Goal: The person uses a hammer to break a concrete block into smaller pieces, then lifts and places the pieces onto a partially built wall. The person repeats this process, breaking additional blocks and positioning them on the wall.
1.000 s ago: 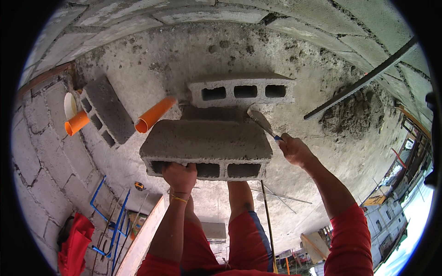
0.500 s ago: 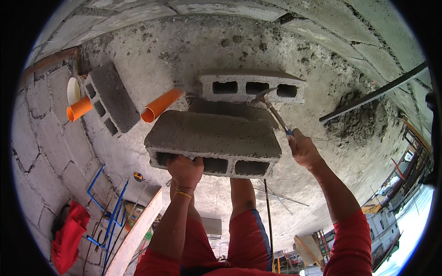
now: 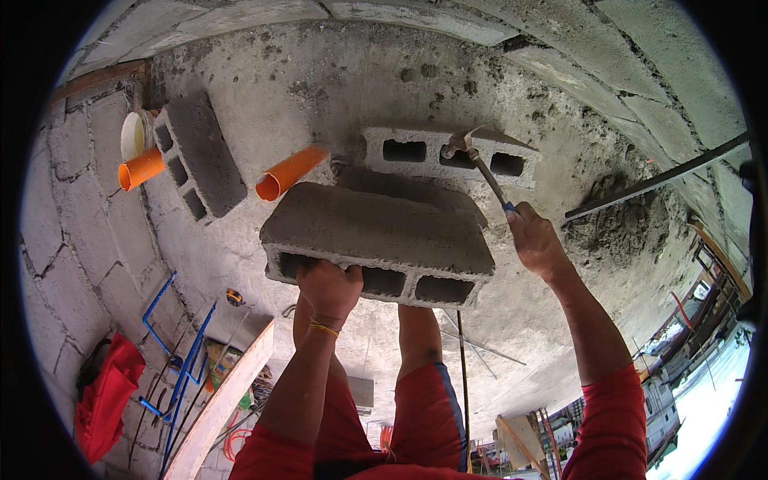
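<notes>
A grey hollow concrete block lies in front of me, its row of hollows facing my legs. My left hand is closed round the web at its left hollow; the fingertips are hidden inside. My right hand grips a claw hammer by its blue-ended handle. The hammer head is raised over the far side of the block, apart from it. Behind its head stands another hollow block with three hollows showing. Part of a further block shows just beyond the one I hold.
Two orange pipe pieces and a tilted block are at the left. A dark bar leans over a mortar heap at the right. Blue bent tubes, a tape measure and a plank lie lower left.
The hammer and my right hand have risen slightly, with the hammer head now more upright. My left hand keeps its hold on the block. The whole view has shifted a little.
</notes>
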Demonstrator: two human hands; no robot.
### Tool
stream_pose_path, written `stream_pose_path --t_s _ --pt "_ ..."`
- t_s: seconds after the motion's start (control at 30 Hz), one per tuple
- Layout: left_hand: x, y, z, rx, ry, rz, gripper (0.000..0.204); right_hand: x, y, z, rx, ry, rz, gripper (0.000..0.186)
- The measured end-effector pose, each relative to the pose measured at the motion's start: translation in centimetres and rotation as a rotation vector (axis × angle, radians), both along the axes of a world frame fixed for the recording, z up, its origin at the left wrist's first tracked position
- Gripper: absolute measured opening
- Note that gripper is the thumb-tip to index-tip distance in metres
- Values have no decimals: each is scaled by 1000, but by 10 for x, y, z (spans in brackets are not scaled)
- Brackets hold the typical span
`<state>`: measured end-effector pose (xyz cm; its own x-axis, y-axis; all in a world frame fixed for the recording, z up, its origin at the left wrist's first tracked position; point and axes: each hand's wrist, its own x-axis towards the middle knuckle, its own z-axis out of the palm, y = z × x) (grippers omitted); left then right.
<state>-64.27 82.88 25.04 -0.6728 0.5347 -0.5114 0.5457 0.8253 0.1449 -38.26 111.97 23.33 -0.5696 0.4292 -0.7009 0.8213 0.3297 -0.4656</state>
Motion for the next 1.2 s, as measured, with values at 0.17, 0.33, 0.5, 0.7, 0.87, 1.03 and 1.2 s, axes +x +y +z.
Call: stream_pose_path --t_s 0.17,0.33,0.5,0.7,0.87,1.03,1.2 --pt "-2 1 -1 55 70 -73 23 -8 2 5 -234 -350 276 33" --pt "0 1 -1 49 42 -28 23 -16 -1 8 -73 -89 -18 33" --pt "-1 0 0 11 35 -44 23 -21 -3 9 -152 -329 222 33" --pt "1 -4 -5 34 78 -48 26 -21 -2 5 -190 -187 -79 30" --pt "1 -4 -6 74 90 -67 24 -19 -1 12 -127 -268 100 34" --pt "0 0 0 30 60 -64 26 -20 -2 24 -272 -383 229 36" --pt "0 3 3 -30 40 -51 30 -22 1 26 -27 -60 -149 33"
